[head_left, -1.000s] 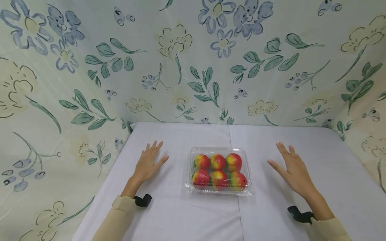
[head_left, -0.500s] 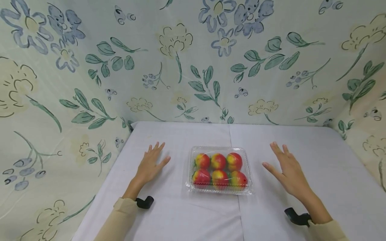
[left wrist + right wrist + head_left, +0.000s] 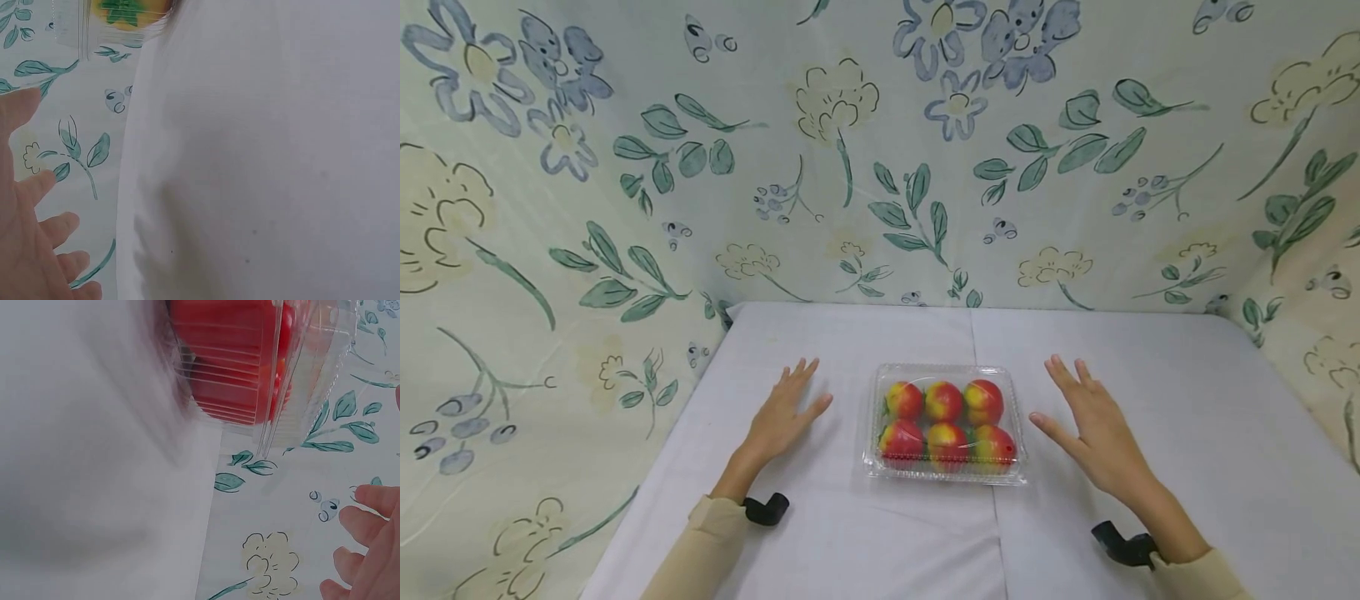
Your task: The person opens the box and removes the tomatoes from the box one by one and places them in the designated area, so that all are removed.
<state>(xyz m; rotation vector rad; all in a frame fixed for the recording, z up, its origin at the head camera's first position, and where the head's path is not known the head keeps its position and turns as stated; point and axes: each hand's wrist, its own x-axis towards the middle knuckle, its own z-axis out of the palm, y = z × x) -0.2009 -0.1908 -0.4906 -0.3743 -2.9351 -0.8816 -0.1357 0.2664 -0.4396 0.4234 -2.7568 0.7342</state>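
In the head view a clear plastic clamshell box [image 3: 944, 481] lies on the white-covered table. Inside it several red-and-yellow fruits [image 3: 943, 403] with green leaves sit in two rows under the lid. My left hand [image 3: 780, 417] hovers left of the box, fingers spread and holding nothing. On the other side, my right hand [image 3: 1097, 437] is held with spread fingers, nearer to the box than the left. The right wrist view shows the box's ribbed side wall [image 3: 231, 394] close by, with part of the right hand's fingers [image 3: 369, 525]. Neither hand touches the box.
A white cloth [image 3: 880, 542] with a seam covers the table. Flower-printed fabric [image 3: 880, 167] rises behind it and along both sides. Each wrist carries a black camera mount, the left one [image 3: 767, 509] and the right one [image 3: 1123, 546].
Both hands have moved inward toward the box, the right farther than the left. The box and its fruits have stayed in place.
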